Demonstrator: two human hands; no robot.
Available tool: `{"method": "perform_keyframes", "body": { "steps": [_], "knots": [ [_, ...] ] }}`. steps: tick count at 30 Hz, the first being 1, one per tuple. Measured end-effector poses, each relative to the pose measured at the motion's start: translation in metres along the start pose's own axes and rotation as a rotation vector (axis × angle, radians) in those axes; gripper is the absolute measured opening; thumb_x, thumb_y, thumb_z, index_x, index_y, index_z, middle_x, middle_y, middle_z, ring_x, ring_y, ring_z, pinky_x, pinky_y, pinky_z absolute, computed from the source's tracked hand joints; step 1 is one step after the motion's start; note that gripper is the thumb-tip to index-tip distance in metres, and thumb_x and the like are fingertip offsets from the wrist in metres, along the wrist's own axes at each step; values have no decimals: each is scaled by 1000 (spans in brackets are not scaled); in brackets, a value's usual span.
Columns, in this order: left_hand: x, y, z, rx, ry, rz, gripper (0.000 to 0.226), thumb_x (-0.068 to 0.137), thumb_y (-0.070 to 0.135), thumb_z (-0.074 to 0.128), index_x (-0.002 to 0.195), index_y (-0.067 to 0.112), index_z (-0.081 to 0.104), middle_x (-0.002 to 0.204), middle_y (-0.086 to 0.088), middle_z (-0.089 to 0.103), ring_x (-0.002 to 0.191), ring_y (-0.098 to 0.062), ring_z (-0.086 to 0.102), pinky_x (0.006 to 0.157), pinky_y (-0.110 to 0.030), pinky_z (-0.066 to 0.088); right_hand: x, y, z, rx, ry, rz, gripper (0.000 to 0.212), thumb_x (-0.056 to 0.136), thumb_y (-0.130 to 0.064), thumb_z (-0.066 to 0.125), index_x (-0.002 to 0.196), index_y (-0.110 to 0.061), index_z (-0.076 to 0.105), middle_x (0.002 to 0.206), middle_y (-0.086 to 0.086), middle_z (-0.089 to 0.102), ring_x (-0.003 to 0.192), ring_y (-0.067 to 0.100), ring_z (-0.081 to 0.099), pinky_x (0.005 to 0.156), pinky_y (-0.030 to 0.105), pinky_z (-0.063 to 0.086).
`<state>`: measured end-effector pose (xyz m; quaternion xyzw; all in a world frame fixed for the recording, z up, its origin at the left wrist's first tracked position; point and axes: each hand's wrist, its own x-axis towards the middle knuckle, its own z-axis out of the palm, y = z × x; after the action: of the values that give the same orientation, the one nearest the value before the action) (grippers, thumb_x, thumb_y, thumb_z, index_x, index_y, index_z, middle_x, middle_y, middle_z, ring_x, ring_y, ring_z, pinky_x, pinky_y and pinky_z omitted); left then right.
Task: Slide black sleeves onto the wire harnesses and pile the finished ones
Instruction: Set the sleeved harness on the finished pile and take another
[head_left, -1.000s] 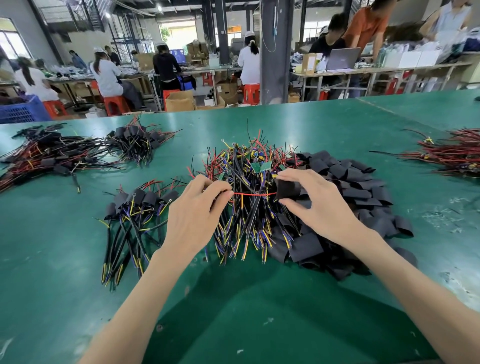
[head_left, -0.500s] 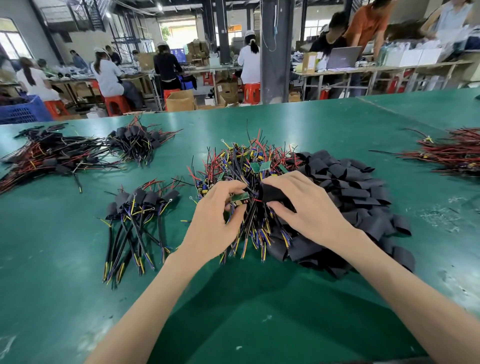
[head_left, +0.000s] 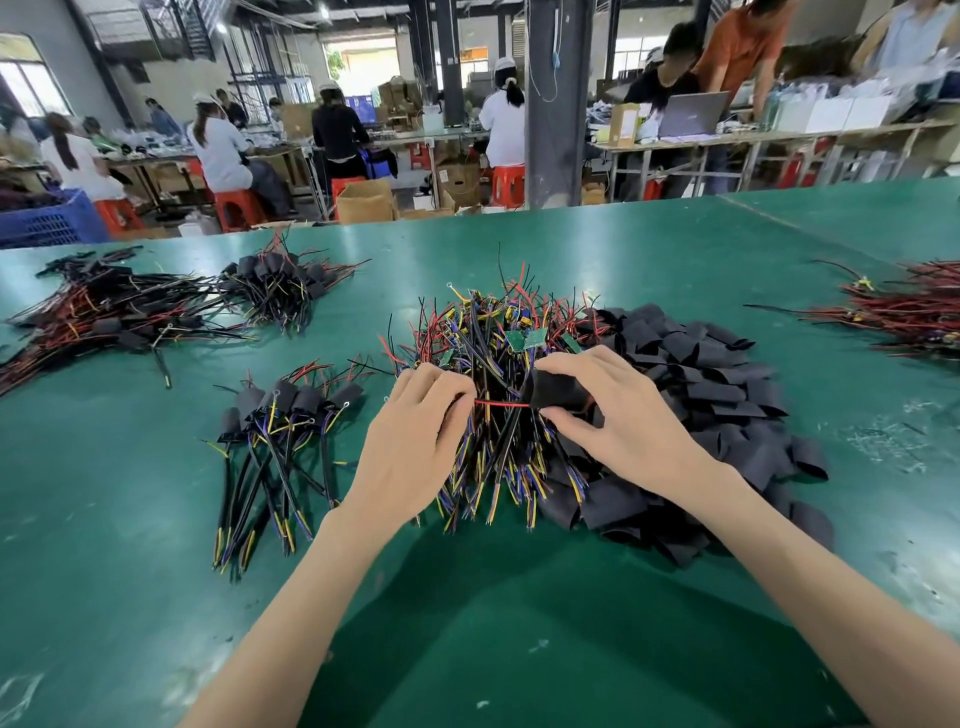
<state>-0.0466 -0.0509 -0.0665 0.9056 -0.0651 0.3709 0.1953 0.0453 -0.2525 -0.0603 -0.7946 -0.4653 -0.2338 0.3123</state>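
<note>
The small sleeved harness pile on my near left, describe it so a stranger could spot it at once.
On the green table, find the big central tangle of coloured wires. Just left of the left hand lies a small fan of harnesses. Unlike the tangle, each wears a black sleeve at its far end, and it sits nearer than the two heaps behind it.

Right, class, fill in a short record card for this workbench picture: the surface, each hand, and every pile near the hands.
surface: green table mat
left hand: grip pinches a thin red wire
right hand: grip holds a flat black tube sleeve; the wire runs to its edge
centre pile: loose multicoloured wire harnesses with small green boards, beneath both hands
right pile: heap of black sleeves
left pile: sleeved harnesses, beside the left hand
</note>
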Motion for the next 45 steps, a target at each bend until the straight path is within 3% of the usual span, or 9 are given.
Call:
{"method": "perform_keyframes", "body": {
  "steps": [3, 7, 12, 16, 21, 29, 36, 40, 45],
  "knots": [
    [2, -1, -1, 48, -18, 65, 14, 97, 9, 46, 95, 5, 59, 94, -3, 59, 86, -20, 45, 81, -37, 41, -2, -3, 2, 16, 1, -16, 44, 80, -12, 72, 121, -13, 57, 100, -8, 54, 93, 6, 45, 79, 21, 38],
    [3, 2, 0, -6, -53, 107, 24, 95, 26, 49, 99, 12, 68, 90, -1, 61, 85, -22, 50, 80, -33, 42, -4, -4, 3, 62, 28, 0, 44, 78, -11, 74, 120, -13, 59, 105, -15, 52, 96, 8, 51, 83, 19, 39],
    [2, 2, 2, -49, 51, 48, 10, 87, 20, 65, 84, 12, 71, 82, 0, 62, 79, -19, 49, 77, -29, 40, -7, -1, 3, 100, 23, 19, 44, 79, -11, 74, 120, -15, 60, 109, -18, 55, 101, 9, 53, 84, 26, 45],
    [5, -1, -5, -91, 175, -55, 6, 85, 14, 67, 83, 10, 70, 83, 1, 60, 79, -20, 50, 81, -15, 33, -7, 8, 1, 79, 76, 75, 43, 79, -10, 73, 119, -15, 59, 111, -10, 58, 98, 19, 59, 82, 35, 52],
    [6, 2, -11, -189, 271, -158, 4, 85, 9, 67, 83, 7, 70, 81, 1, 58, 76, -20, 49, 75, -27, 38, -7, 15, -2, 118, 145, 175, 44, 78, -9, 72, 118, -19, 58, 106, -1, 63, 100, 12, 58, 71, 14, 47],
    [5, 7, -13, -330, 329, -244, 6, 89, 10, 64, 86, 11, 69, 82, -3, 59, 76, -15, 50, 74, -17, 37, -7, 9, 3, 211, 130, 173, 47, 77, -8, 74, 118, -21, 57, 107, -5, 66, 106, 10, 60, 80, 36, 54],
    [7, 10, -15, -468, 389, -282, 24, 89, 13, 62, 80, 35, 60, 80, 10, 57, 71, 2, 48, 68, -12, 35, -7, 7, 2, 270, 136, 196, 48, 75, -7, 76, 117, -21, 56, 105, -6, 67, 106, 5, 60, 77, 36, 55],
    [6, 11, -12, -489, 322, -268, 23, 90, 14, 62, 81, 35, 61, 77, 9, 56, 68, 1, 46, 67, -12, 34, -6, 0, 2, 386, 140, 232, 51, 75, -5, 77, 114, -27, 52, 103, -17, 64, 104, -3, 59, 73, 25, 54],
    [5, 11, -9, -494, 253, -273, 24, 89, 12, 64, 81, 35, 62, 78, 11, 58, 71, 2, 48, 71, -11, 35, -6, 1, -1, 514, 162, 293, 50, 77, -7, 76, 114, -30, 52, 107, -11, 67, 104, 1, 60, 72, 12, 48]
  ]
}}
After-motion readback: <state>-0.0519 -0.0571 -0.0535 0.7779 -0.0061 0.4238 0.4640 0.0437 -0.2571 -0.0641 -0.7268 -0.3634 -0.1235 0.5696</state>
